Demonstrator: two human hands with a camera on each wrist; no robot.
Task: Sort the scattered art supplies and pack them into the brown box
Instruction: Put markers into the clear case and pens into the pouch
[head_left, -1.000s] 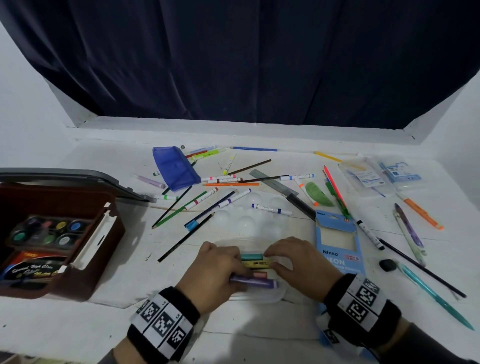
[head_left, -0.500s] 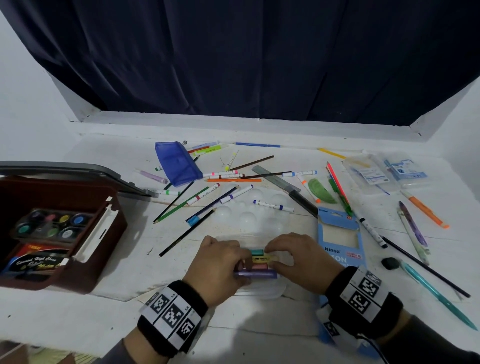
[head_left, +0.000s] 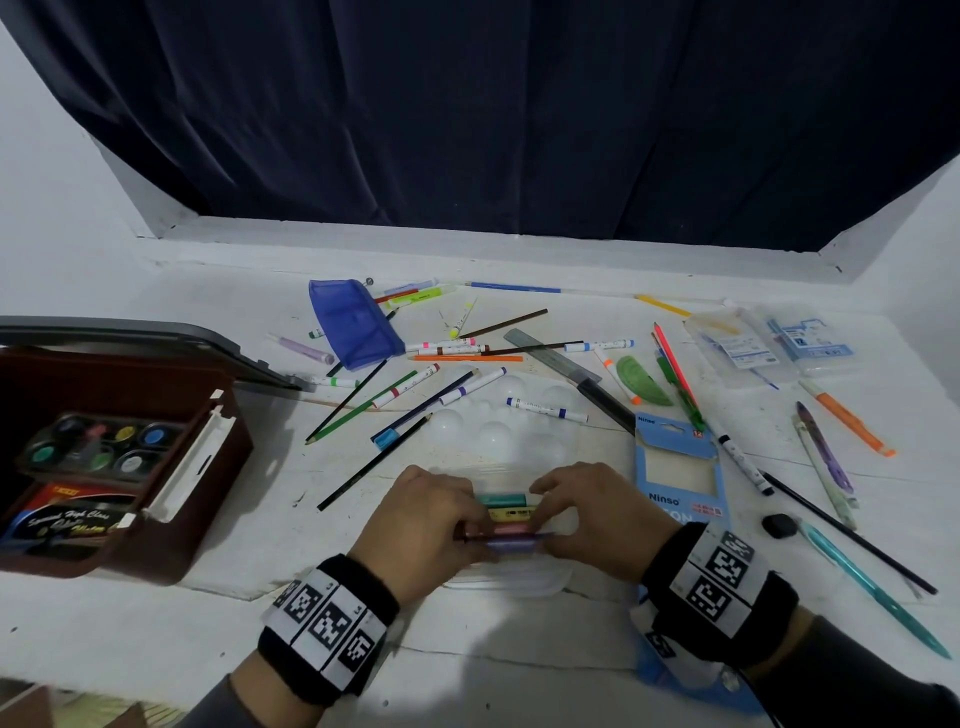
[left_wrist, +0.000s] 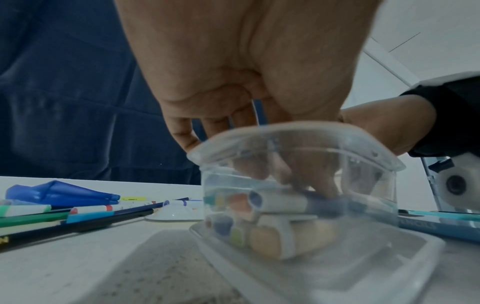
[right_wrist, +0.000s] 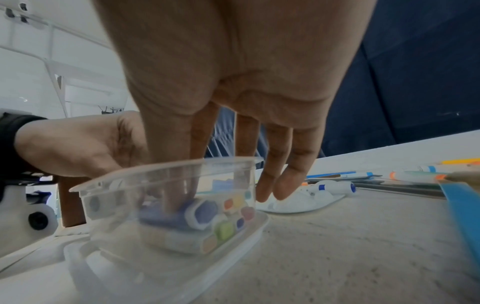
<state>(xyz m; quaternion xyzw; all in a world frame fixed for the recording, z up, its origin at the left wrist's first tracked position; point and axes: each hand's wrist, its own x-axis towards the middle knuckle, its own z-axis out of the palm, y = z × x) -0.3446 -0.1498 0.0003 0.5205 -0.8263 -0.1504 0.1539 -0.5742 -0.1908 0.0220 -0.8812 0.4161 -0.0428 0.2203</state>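
Note:
A clear plastic tub (head_left: 519, 584) sits at the table's near edge, packed with short crayons in several colours. A purple crayon (head_left: 511, 543) lies on top of them. My left hand (head_left: 426, 519) reaches in from the left with curled fingers and pinches that crayon (left_wrist: 285, 202). My right hand (head_left: 597, 519) takes its other end (right_wrist: 192, 214) with thumb and forefinger, while the remaining fingers (right_wrist: 283, 174) hang outside the tub's (right_wrist: 166, 170) far wall. The brown box (head_left: 197, 519) stands open at the left with a paint set (head_left: 98, 447) inside.
Pencils and markers lie scattered across the middle. Among them are a blue pouch (head_left: 353, 322), a white mixing palette (head_left: 498, 431), a steel ruler (head_left: 550, 358) and a blue pencil carton (head_left: 680, 478). Clear packets (head_left: 763, 343), a black eraser (head_left: 779, 525) and a teal pen (head_left: 872, 587) lie to the right.
Both hands stay over the tub and have drawn closer together around the purple crayon. The view has shifted slightly; nothing else on the table has moved.

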